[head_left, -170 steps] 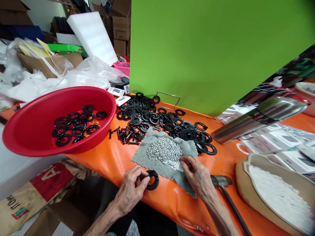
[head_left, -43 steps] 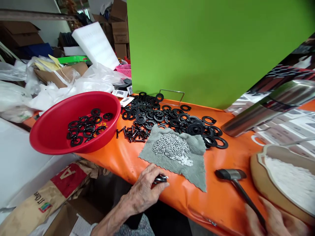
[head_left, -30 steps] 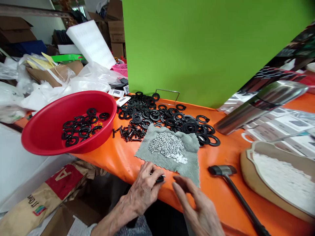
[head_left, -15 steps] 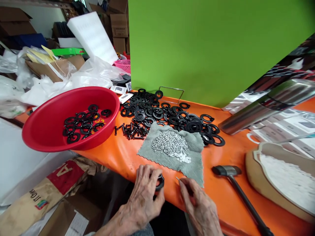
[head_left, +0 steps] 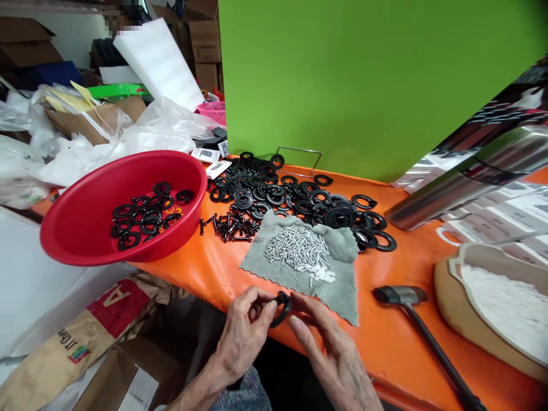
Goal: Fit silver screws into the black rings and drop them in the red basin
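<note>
Pinched between thumb and fingers of my left hand [head_left: 248, 328] is a black ring [head_left: 283, 314], held upright over the front edge of the orange table [head_left: 205, 285]. My right hand [head_left: 331, 348] is just right of it, thumb and fingers apart, fingertips close to the ring; whether they touch it I cannot tell. No pin shows in the right hand. Beyond the hands lies a grey-green cloth [head_left: 342, 291] with a heap of small silver pins [head_left: 295, 245] and some small white pieces [head_left: 323, 274].
Black rings [head_left: 274, 194] are piled behind the cloth, with black bolt-like parts [head_left: 233, 225] beside them. A red basin [head_left: 72, 228] with several black pieces stands left. On the right are a hammer [head_left: 428, 337], a tan tub [head_left: 449, 297] of white bits and a steel flask [head_left: 454, 180].
My right hand has moved left to the ring, and the silver pin it pinched no longer shows. My left hand has turned the ring and shifted its grip.
</note>
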The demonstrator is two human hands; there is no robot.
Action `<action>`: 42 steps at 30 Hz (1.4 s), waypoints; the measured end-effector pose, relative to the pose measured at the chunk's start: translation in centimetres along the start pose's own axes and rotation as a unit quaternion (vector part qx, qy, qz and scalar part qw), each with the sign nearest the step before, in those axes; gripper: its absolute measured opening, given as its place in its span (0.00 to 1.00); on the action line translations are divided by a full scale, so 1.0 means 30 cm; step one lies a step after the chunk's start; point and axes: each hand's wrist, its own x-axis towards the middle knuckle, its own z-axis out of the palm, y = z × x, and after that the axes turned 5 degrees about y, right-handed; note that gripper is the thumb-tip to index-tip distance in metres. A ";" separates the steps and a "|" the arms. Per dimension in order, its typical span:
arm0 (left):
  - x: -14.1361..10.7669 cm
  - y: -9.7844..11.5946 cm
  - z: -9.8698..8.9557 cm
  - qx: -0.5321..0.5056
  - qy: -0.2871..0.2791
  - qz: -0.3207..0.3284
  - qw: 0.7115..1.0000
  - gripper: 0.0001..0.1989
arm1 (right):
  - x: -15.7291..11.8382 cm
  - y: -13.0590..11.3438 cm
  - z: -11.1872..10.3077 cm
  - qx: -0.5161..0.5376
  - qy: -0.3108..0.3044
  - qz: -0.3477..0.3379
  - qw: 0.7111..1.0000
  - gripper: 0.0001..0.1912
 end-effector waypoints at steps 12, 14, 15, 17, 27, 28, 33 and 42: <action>-0.045 -0.014 0.000 -0.088 -0.002 -0.010 0.996 0.11 | -0.072 0.001 0.090 0.273 -0.009 0.145 0.951 0.21; -0.050 -0.016 -0.005 -0.085 -0.005 0.004 0.996 0.11 | -0.079 0.010 0.088 0.253 -0.009 0.141 0.957 0.22; -0.052 -0.016 -0.008 -0.083 -0.006 0.011 0.996 0.11 | -0.082 0.014 0.087 0.245 -0.012 0.138 0.960 0.22; -0.053 -0.014 -0.013 -0.079 -0.008 0.023 0.997 0.10 | -0.083 0.019 0.085 0.241 -0.020 0.131 0.961 0.22; -0.043 0.015 -0.036 -0.049 -0.027 0.031 0.998 0.11 | -0.072 -0.045 0.080 0.224 -0.002 0.149 0.963 0.21; -0.044 0.015 -0.039 -0.047 -0.029 0.027 0.998 0.11 | -0.072 -0.042 0.080 0.227 -0.008 0.144 0.963 0.20; -0.049 0.001 -0.048 -0.050 -0.037 0.016 0.998 0.10 | -0.083 -0.020 0.090 0.217 -0.040 0.121 0.968 0.20; -0.033 0.008 -0.035 -0.125 -0.017 -0.064 0.990 0.12 | 0.022 0.047 -0.014 -0.138 0.082 -0.073 0.984 0.19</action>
